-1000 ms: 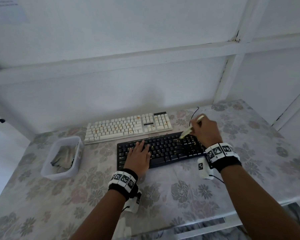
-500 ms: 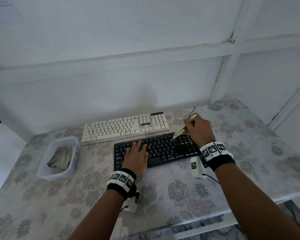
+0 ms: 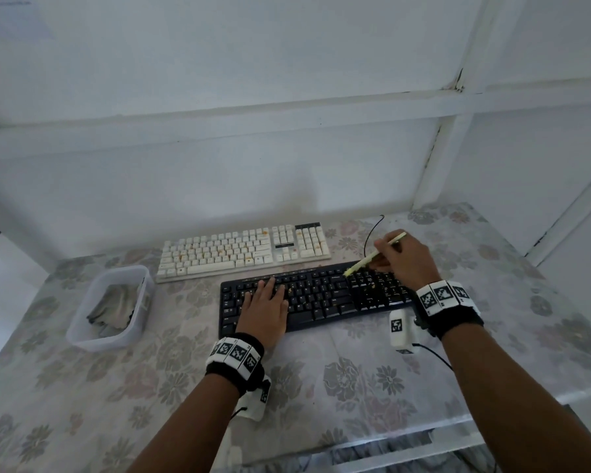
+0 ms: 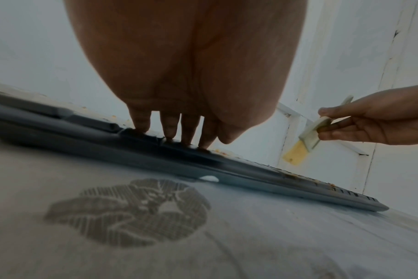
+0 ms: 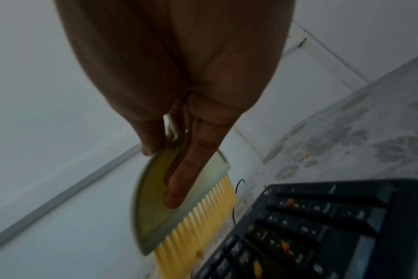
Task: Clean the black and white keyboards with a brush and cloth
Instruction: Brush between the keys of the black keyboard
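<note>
The black keyboard (image 3: pixel 321 295) lies in front of me with orange crumbs among its keys (image 5: pixel 298 236). My left hand (image 3: pixel 265 307) rests flat on its left half, straight fingers (image 4: pixel 170 128) pressing the keys. My right hand (image 3: pixel 403 259) grips a pale green brush (image 3: pixel 372 256) with yellow bristles (image 5: pixel 203 222), held just above the keyboard's right part. In the left wrist view the brush (image 4: pixel 308 139) hangs clear of the keyboard (image 4: pixel 227 166). The white keyboard (image 3: pixel 243 250), speckled with orange, lies behind the black one.
A clear plastic tub (image 3: pixel 93 332) holding a grey cloth (image 3: pixel 113 308) stands at the left. The floral tablecloth (image 3: pixel 355 377) covers the table; its front edge is close to me. A black cable (image 3: pixel 369 233) loops behind the keyboards. White wall panels close off the back and right.
My right hand has swept the brush a little over the keyboard's right part, and the brush tip has lifted slightly. My left hand has stayed in place on the keys.
</note>
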